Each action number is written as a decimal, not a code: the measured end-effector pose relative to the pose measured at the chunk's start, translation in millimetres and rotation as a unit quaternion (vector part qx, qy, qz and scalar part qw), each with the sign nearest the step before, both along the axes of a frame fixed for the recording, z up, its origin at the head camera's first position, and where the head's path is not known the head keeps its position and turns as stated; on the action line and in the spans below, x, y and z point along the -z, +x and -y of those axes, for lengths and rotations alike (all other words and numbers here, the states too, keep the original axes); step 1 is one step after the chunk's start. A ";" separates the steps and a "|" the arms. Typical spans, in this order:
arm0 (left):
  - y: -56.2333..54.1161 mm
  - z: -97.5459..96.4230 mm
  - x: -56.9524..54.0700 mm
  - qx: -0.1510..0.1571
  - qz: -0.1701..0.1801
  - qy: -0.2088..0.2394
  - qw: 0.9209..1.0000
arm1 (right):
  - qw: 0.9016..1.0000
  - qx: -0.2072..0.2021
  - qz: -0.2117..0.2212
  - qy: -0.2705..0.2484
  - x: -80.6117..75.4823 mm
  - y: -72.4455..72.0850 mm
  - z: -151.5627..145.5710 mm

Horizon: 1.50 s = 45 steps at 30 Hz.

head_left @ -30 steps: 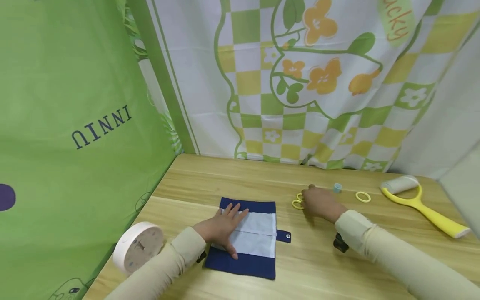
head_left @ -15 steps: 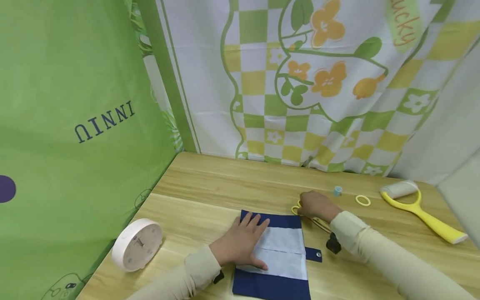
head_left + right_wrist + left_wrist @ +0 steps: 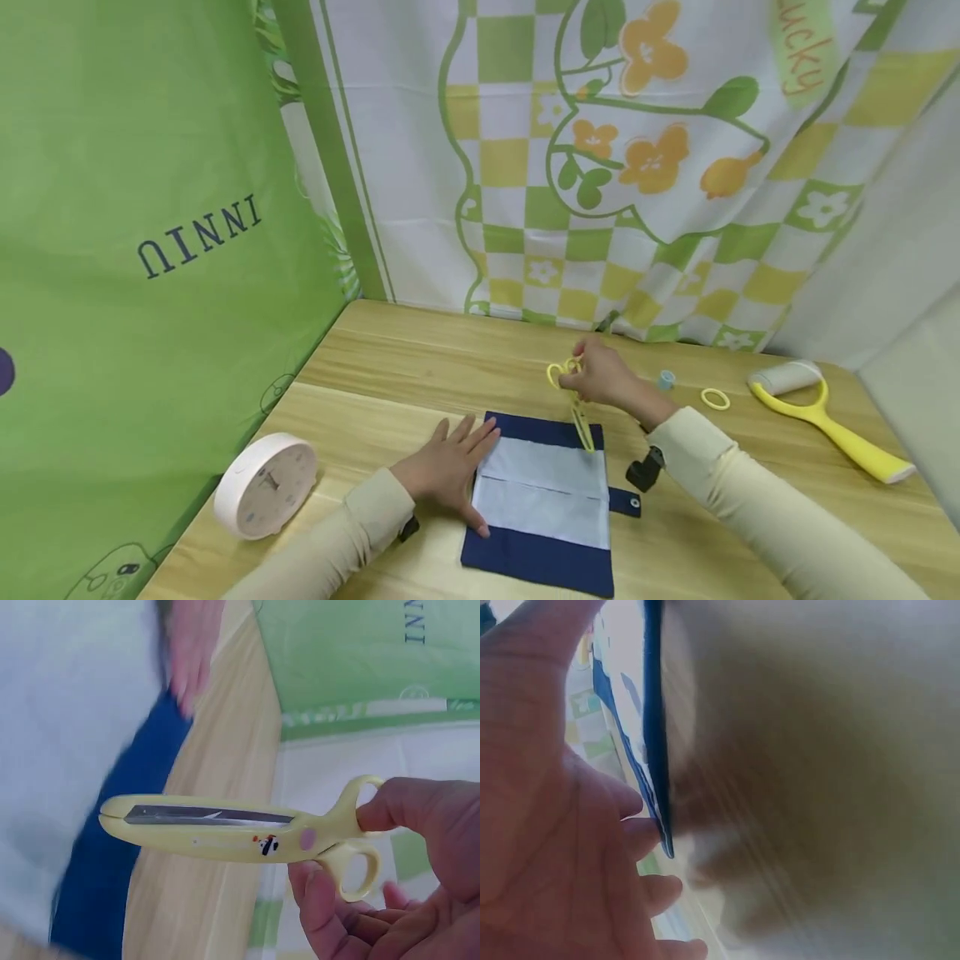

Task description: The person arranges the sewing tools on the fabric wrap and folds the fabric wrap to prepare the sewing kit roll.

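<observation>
I see right hand (image 3: 602,377) has just lifted scissors (image 3: 225,840) from worktop (image 3: 375,358): now they are free to carry. Thumb and fingers pinch them. Left hand (image 3: 448,468), well apart, has shifted to case's (image 3: 547,510) left edge, fingers spread. Scissors cross over case's far edge, near far right corner; long axis runs far to near, tip toward worktop's near edge, slightly right.

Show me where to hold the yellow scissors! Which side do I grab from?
Probably best by the yellow handle loops, coming from the right, where the right hand holds the scissors. The loops sit at the end opposite the tip, beyond the metal blade, while the tip end hangs over the blue-and-white cloth. Gripping there should keep you clear of the blade.
</observation>
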<state>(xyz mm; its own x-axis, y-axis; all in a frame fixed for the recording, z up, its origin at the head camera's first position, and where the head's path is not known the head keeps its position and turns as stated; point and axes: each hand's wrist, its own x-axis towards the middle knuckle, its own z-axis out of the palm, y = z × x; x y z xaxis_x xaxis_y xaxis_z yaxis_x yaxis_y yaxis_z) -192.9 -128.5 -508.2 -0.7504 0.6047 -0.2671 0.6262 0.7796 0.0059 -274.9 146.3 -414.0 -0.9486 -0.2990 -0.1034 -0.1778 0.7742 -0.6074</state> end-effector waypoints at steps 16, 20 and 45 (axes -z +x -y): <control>-18.3 7.2 4.3 -0.001 -0.011 0.021 1.000 | 0.997 0.010 -0.049 -0.058 23.7 9.6 88.4; -30.8 1.8 7.2 -0.016 -0.021 0.016 1.000 | 0.997 0.012 -0.045 -0.056 35.7 1.9 90.4; -36.5 -2.9 5.6 -0.032 0.039 0.057 0.997 | 0.988 -0.137 0.048 -0.061 77.4 -11.0 48.7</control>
<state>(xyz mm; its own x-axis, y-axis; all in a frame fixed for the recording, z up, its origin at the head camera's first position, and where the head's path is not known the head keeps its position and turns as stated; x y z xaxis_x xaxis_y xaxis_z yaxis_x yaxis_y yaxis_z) -229.4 -125.6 -513.8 -0.7677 0.5863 -0.2585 0.5698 0.8092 0.1431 -286.0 97.6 -491.4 -0.8179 -0.5587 -0.1373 -0.3068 0.6256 -0.7173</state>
